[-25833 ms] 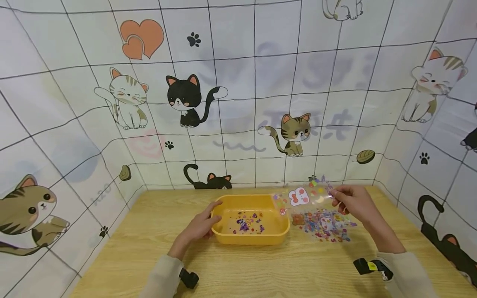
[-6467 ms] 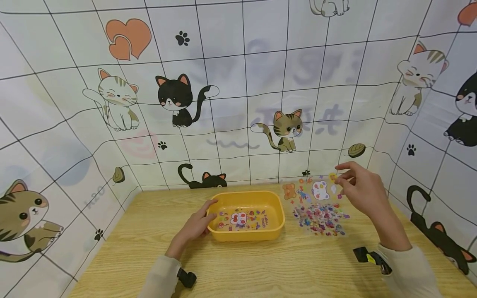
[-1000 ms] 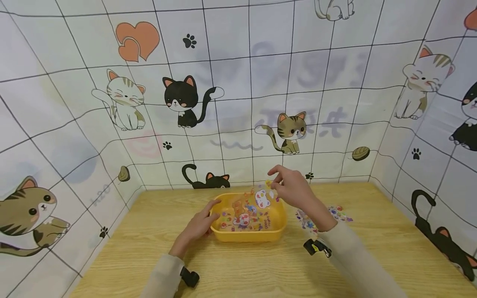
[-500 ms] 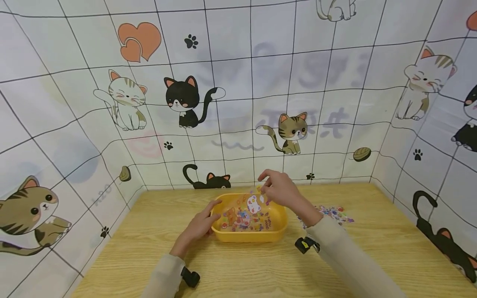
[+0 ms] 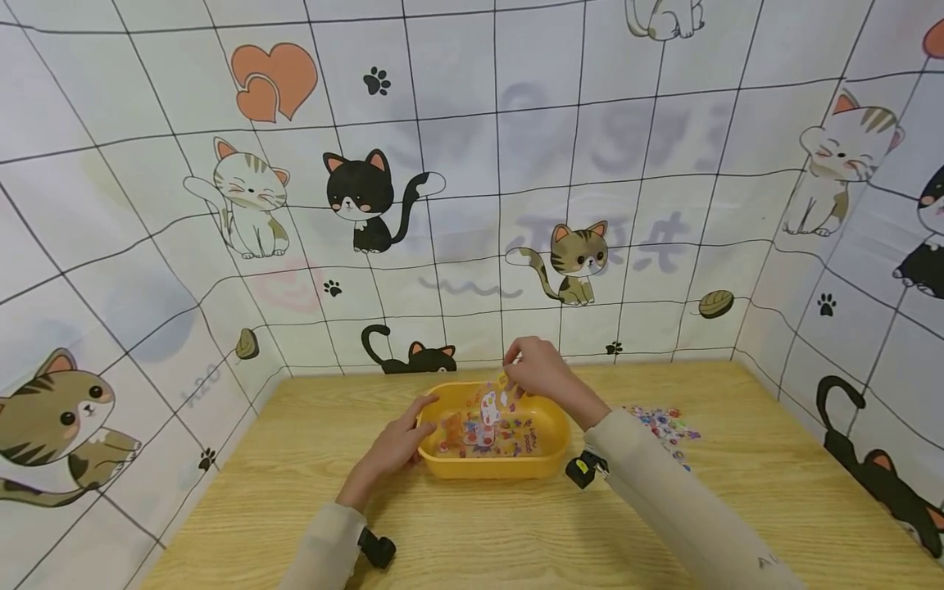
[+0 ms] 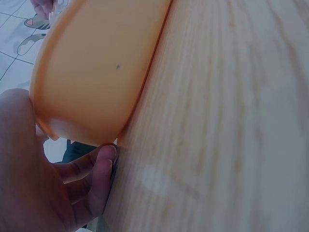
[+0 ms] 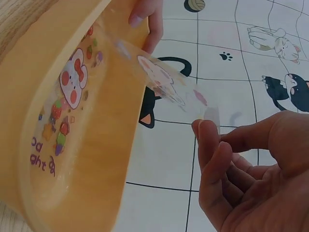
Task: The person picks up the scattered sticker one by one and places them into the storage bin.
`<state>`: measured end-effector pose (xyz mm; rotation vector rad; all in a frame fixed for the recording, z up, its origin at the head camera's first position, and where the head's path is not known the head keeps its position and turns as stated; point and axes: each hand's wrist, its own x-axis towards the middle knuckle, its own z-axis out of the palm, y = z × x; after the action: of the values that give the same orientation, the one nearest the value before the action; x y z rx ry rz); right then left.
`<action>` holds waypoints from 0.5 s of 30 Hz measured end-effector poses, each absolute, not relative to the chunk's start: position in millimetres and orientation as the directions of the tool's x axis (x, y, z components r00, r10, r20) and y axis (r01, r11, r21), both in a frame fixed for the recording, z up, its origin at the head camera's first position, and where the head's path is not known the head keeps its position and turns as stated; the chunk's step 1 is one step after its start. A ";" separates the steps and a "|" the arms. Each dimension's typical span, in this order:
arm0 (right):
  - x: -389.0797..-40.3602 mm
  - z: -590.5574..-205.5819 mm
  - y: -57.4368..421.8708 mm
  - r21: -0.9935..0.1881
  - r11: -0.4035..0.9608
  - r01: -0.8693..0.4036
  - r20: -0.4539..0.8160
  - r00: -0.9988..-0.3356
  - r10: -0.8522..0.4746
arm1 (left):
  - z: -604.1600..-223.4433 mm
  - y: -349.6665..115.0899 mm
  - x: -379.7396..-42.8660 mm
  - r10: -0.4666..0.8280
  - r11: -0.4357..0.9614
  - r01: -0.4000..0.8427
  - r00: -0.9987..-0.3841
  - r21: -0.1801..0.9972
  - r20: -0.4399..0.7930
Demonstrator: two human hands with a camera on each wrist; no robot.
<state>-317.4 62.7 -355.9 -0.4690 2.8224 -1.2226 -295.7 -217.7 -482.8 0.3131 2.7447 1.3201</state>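
A yellow plastic basin [image 5: 494, 469] stands on the table. My left hand [image 5: 394, 442] grips its left end, thumb over the rim and fingers outside; the left wrist view shows the fingertips low by the basin's wall [image 6: 96, 72]. My right hand [image 5: 542, 373] is above the basin's back rim and pinches the edge of a clear sticker sheet [image 7: 164, 82] printed with a white animal. That sheet slopes down from the fingertips, its lower part inside the basin. Flat on the basin floor lies another clear sticker sheet [image 7: 72, 79] with a bow-wearing rabbit and purple lettering.
Several small colourful stickers [image 5: 667, 424] lie on the wooden table [image 5: 472, 533] right of the basin, partly hidden by my right forearm. A cat-print sheet [image 5: 472, 205] hangs as a wall close behind the table and along both sides.
My right hand has carried the animal sticker sheet from the right side of the table leftward over the basin and lowered it in. The rabbit sheet went in earlier. My left hand stays on the basin.
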 end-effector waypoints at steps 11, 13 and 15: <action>-330.5 -359.1 56.4 -0.694 0.687 -0.217 0.008 -0.956 -0.294 | -484.4 -218.8 -297.7 0.213 0.602 0.151 -0.977 0.784 0.024; -332.8 -361.4 55.4 -0.689 0.694 -0.208 0.000 -0.958 -0.288 | -484.8 -219.3 -298.0 0.211 0.605 0.147 -0.977 0.783 0.021; -334.7 -362.9 54.1 -0.694 0.694 -0.192 -0.006 -0.962 -0.272 | -485.4 -219.7 -298.0 0.211 0.606 0.146 -0.977 0.782 0.018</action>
<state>-334.7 54.1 -362.9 -0.3831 2.7907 -1.1256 -298.0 -219.7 -485.4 0.3054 2.7475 1.3263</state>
